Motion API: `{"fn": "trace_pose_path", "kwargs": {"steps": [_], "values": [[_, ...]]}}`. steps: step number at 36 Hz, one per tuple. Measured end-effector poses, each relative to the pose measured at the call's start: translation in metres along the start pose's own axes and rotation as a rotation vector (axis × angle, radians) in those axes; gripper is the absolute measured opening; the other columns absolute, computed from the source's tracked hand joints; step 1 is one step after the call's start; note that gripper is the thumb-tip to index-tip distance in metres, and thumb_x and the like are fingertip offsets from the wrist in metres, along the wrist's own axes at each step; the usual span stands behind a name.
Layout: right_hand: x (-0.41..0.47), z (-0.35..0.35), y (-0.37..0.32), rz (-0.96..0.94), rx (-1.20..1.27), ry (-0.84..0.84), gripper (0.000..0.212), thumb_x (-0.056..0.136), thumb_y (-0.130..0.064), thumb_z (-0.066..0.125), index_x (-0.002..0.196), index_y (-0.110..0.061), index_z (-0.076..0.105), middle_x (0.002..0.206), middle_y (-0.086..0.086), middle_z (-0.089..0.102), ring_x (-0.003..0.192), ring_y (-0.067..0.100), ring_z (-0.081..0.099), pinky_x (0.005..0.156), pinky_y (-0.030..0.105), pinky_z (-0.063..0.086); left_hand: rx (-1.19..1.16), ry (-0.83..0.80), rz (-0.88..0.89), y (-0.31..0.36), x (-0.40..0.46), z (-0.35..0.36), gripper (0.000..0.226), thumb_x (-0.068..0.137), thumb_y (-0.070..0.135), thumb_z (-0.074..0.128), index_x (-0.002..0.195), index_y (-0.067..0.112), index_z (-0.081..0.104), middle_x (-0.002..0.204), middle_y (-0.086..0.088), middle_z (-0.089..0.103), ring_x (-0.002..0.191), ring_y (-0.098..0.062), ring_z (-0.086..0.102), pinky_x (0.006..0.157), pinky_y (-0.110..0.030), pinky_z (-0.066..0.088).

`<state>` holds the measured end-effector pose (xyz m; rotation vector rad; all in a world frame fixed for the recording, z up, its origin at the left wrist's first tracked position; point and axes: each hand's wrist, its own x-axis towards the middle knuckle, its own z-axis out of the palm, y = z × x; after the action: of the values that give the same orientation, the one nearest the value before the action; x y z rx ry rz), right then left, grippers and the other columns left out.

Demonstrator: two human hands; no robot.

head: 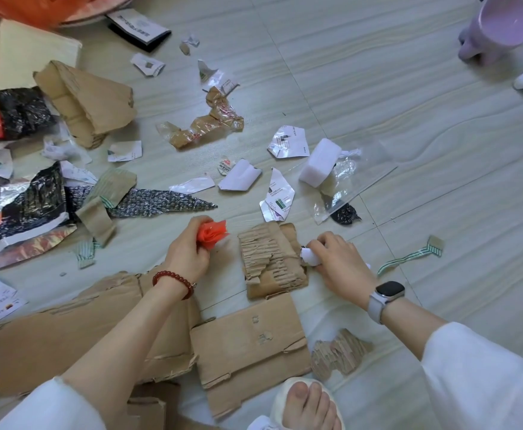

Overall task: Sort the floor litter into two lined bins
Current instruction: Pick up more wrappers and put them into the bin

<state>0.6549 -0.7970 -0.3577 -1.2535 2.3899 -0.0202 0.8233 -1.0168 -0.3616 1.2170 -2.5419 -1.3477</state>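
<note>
I read this as the gathering step, with both hands loaded and nothing yet dropped into a bin — the orange-lined bin (pixel 36 9) shows only as an edge at the top left, and I cannot make out a second one. Working from the left: foil wrappers (pixel 21 209) lie heaped at the floor's left edge, I count two clear ones, the black-and-red packet (pixel 5 114) above and the torn silver-and-black one below, though the pile may hide more. Next come the cardboard pieces (pixel 247 349); I count about six, from the folded one up top to the flat sheets near my knees. My left hand (pixel 187 254) is curled tight around a crumpled orange plastic scrap (pixel 212 234), which pokes out above the fingers. The ribbed cardboard (pixel 271 259) lies between the hands. My right hand (pixel 338 259) pinches a small white paper scrap (pixel 310 255) at that card's right edge, fingers bent over it and low to the floor. Beyond lie torn paper scraps (pixel 288 142), roughly ten, one white foam block (pixel 319 162), one clear zip bag (pixel 353 181) and one striped strip (pixel 409 259). Next, I judge, each handful must go to its proper bin — plastic and paper likely parted — which calls for lifting clear and reaching up left.
</note>
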Motion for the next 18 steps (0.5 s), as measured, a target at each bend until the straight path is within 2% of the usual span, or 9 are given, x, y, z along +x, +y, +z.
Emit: {"fn": "trace_pose_path", "kwargs": {"steps": [2, 4, 7, 9, 11, 13, 15, 18], "values": [[-0.002, 0.002, -0.001, 0.05, 0.055, 0.017, 0.044, 0.082, -0.005, 0.054, 0.124, -0.019, 0.049, 0.112, 0.011, 0.045, 0.101, 0.033, 0.046, 0.075, 0.035, 0.031, -0.011, -0.027, 0.038, 0.001, 0.0, 0.0, 0.051, 0.08, -0.012, 0.045, 0.122, 0.016, 0.051, 0.107, -0.005, 0.054, 0.095, -0.021, 0.05, 0.083, -0.027, 0.036], [-0.006, 0.004, -0.001, 0.084, 0.095, 0.03, 0.048, 0.086, -0.009, 0.055, 0.131, -0.02, 0.044, 0.112, 0.011, 0.048, 0.102, 0.033, 0.046, 0.079, 0.037, 0.035, -0.034, -0.036, 0.02, 0.004, -0.001, -0.001, 0.05, 0.079, -0.015, 0.044, 0.119, 0.014, 0.055, 0.104, -0.008, 0.05, 0.095, -0.022, 0.048, 0.083, -0.028, 0.036], [-0.012, 0.004, 0.003, 0.135, 0.173, 0.062, 0.049, 0.088, -0.015, 0.056, 0.135, -0.014, 0.04, 0.114, 0.011, 0.055, 0.106, 0.032, 0.046, 0.086, 0.041, 0.039, -0.087, -0.05, -0.026, 0.005, 0.001, 0.0, 0.044, 0.078, -0.017, 0.042, 0.101, 0.014, 0.063, 0.097, -0.008, 0.046, 0.09, -0.024, 0.048, 0.081, -0.034, 0.042], [-0.018, 0.001, 0.008, 0.191, 0.25, 0.163, 0.037, 0.085, -0.014, 0.061, 0.119, -0.005, 0.051, 0.106, 0.014, 0.057, 0.101, 0.034, 0.047, 0.084, 0.041, 0.04, -0.137, -0.055, -0.043, 0.007, 0.002, 0.0, 0.044, 0.076, -0.02, 0.04, 0.081, 0.018, 0.062, 0.09, -0.004, 0.047, 0.082, -0.021, 0.053, 0.074, -0.034, 0.043], [-0.022, -0.005, 0.019, 0.293, 0.295, 0.298, 0.024, 0.081, -0.016, 0.067, 0.094, 0.001, 0.056, 0.089, 0.015, 0.054, 0.091, 0.034, 0.049, 0.076, 0.037, 0.036, -0.184, -0.055, -0.08, 0.011, 0.002, 0.0, 0.046, 0.074, -0.019, 0.042, 0.067, 0.023, 0.06, 0.084, 0.003, 0.049, 0.078, -0.017, 0.054, 0.071, -0.034, 0.043], [-0.024, -0.015, 0.033, 0.451, 0.326, 0.373, 0.027, 0.081, -0.021, 0.068, 0.084, 0.001, 0.053, 0.084, 0.014, 0.052, 0.089, 0.034, 0.048, 0.074, 0.036, 0.033, -0.241, -0.07, -0.143, 0.017, 0.004, 0.0, 0.034, 0.073, -0.008, 0.049, 0.062, 0.021, 0.062, 0.083, 0.002, 0.051, 0.079, -0.023, 0.055, 0.069, -0.035, 0.045], [-0.026, -0.022, 0.049, 0.604, 0.342, 0.405, 0.032, 0.08, -0.025, 0.068, 0.087, 0.003, 0.054, 0.095, 0.021, 0.056, 0.098, 0.037, 0.047, 0.08, 0.039, 0.034, -0.329, -0.095, -0.196, 0.025, 0.005, 0.0, 0.011, 0.062, 0.01, 0.053, 0.061, 0.014, 0.063, 0.086, -0.008, 0.057, 0.073, -0.025, 0.056, 0.063, -0.032, 0.045], [-0.029, -0.028, 0.07, 0.787, 0.368, 0.422, 0.043, 0.08, -0.028, 0.068, 0.104, 0.005, 0.055, 0.126, 0.023, 0.047, 0.124, 0.037, 0.034, 0.098, 0.043, 0.031, -0.404, -0.092, -0.224, 0.029, 0.008, 0.006, 0.022, 0.051, 0.027, 0.058, 0.064, 0.009, 0.062, 0.092, -0.023, 0.062, 0.067, -0.025, 0.057, 0.063, -0.033, 0.047]]}}
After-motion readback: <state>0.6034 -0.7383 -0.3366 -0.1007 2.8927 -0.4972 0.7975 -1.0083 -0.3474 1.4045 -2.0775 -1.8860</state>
